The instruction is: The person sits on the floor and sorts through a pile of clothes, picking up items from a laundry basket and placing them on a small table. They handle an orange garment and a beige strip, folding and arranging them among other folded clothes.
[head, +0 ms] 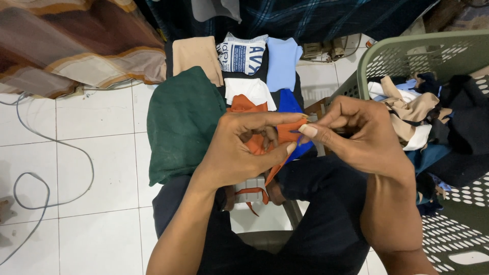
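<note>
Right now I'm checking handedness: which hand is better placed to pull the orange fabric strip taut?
Probably the right hand: its fingertips pinch the free end of the orange fabric strip, while the left hand anchors the bunched part.

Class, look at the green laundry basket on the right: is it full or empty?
Partly full: the green laundry basket holds a heap of mixed cloth pieces.
</note>
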